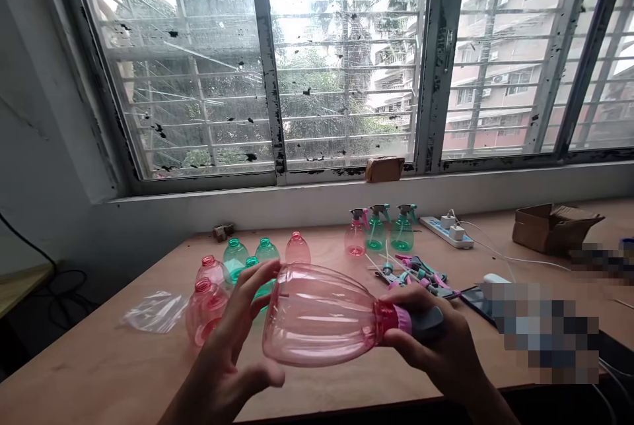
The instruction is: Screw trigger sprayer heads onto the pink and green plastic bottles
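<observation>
A clear pink spray bottle [321, 316] lies sideways in the air above the table, its base to the left. My right hand [440, 346] is closed around its neck end, where a pink collar [402, 321] and dark grey sprayer head [428, 325] show; part of the head is hidden by the fingers. My left hand [232, 346] is open at the base, thumb and fingers spread; whether a fingertip touches the bottle I cannot tell. Behind my left hand stand several capless bottles, among them a pink bottle [205, 306] and a green bottle [235, 257].
Three bottles with sprayers, including a green one [402, 230], stand near the wall. Loose sprayer heads [416, 273] are heaped in front of them. A plastic bag [154, 311] lies left. A power strip [448, 232], cardboard box [552, 230] and blurred items are at right.
</observation>
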A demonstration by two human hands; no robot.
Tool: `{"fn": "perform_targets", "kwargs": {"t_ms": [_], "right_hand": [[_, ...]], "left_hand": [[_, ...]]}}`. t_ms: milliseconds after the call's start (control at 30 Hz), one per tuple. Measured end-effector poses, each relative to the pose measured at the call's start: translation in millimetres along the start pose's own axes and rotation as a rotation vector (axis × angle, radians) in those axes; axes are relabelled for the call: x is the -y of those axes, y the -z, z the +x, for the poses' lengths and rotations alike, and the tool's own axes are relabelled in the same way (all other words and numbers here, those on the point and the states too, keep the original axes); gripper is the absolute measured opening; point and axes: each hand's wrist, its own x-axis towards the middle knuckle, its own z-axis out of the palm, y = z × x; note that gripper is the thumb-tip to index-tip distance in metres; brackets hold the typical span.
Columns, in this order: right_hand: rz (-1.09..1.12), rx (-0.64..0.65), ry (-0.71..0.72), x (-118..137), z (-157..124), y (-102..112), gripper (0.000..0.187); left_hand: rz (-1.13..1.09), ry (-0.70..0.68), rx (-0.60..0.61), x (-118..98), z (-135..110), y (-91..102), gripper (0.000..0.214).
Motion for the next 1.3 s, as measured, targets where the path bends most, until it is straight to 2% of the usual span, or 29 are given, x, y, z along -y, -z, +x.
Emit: {"fn": "perform_targets", "kwargs": {"t_ms": [100,233,333,467,533,667,733,833,967,1133,1300], "right_hand": [[0.025,0.021,-0.042,0,1,1,0.039],[0.163,0.038,-0.176,4,5,1,0.041],[0.121,0.031,-0.111,3,5,0,0.038],[-0.082,0.027,0.014,-2,3,1,0.035],[-0.085,0.036,-0.001,-3,4,1,0.036],[0.083,0.052,-0.114,1,7,2,0.038],[0.090,0.054,-0.099,3,7,1,0.036],[0.000,0.039,-0.005,1,5,1,0.035],[-0.097,0.048,0.026,-2,4,1,0.035],[0.055,0.057,-0.098,0,8,2,0.038],[0.025,0.075,-0.033,1,6,1,0.037]], "left_hand": [[0.035,0.000,0.017,-2,3,-3.9,0.075],[0.088,-0.038,0.103,-3,2,-4.9,0.086],[0.019,0.040,0.114,-3,3,-7.1,0.088],[-0.029,0.147,0.091,-6,9,-12.5,0.069],[0.007,0.137,0.096,-4,9,-12.7,0.070],[0.062,0.060,0.156,3,2,-8.5,0.088],[0.053,0.052,0.165,3,0,-8.0,0.091],[-0.021,0.081,0.145,-1,3,-11.6,0.094],[0.005,0.113,0.111,-5,9,-17.3,0.069],[0.111,0.085,0.169,-2,6,-12.3,0.091],[0.056,0.097,0.162,-2,6,-8.1,0.092]]}}
